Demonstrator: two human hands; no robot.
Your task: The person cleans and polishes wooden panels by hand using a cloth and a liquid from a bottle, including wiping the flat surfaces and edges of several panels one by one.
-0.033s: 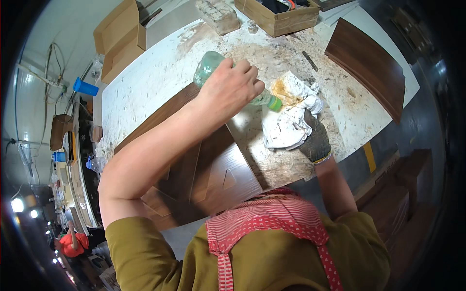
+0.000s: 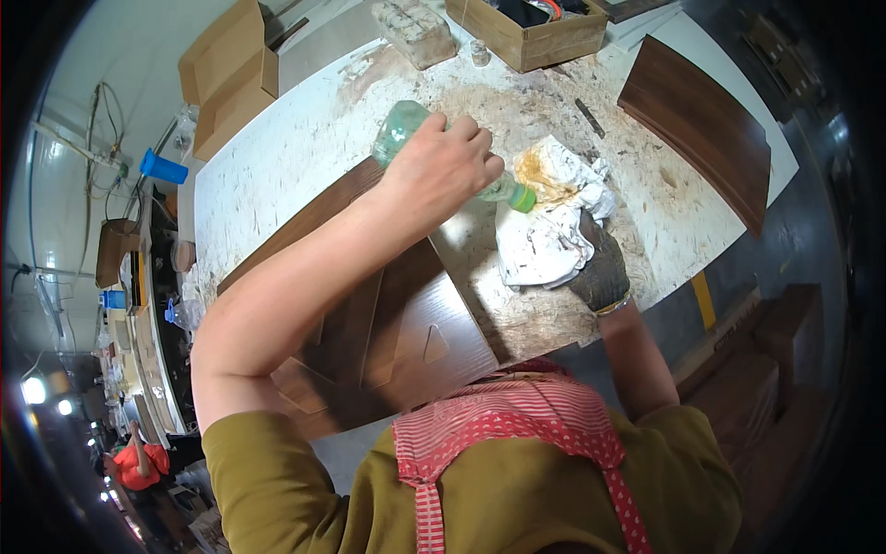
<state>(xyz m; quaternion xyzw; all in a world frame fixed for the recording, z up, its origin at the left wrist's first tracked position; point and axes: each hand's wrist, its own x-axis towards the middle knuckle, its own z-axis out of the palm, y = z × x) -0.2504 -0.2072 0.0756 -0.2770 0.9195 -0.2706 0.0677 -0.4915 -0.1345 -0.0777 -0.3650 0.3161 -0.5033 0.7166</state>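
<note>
Left hand (image 2: 441,166): bare, closed round the body of a pale green translucent plastic bottle (image 2: 399,132), tipped on its side with the green cap end (image 2: 522,198) pointing down at the rag.
Right hand (image 2: 602,268): in a dark knit work glove, fingers closed on the lower edge of a crumpled white cloth rag with a yellow-brown stain (image 2: 554,212); exact pinch hidden beneath the folds.
Bottle position: above the table, between the dark board and the rag, nozzle just over the stained patch.
Rag position: lying bunched on the dusty white worktable (image 2: 277,157), right of the bottle.
Bottle handling: probably light, thin-walled, likely to give under a squeeze; possibly slick if wet; best gripped round the middle, as now.
Rag handling: soft, limp, no set shape; best gathered in a bunch, stained part facing up.
Near at hand: dark brown wood-grain panel with raised moulding (image 2: 388,314) under the left forearm; second dark brown panel (image 2: 701,129) at the far right edge.
Farther off: open cardboard box (image 2: 535,37) at the table's far end.
</note>
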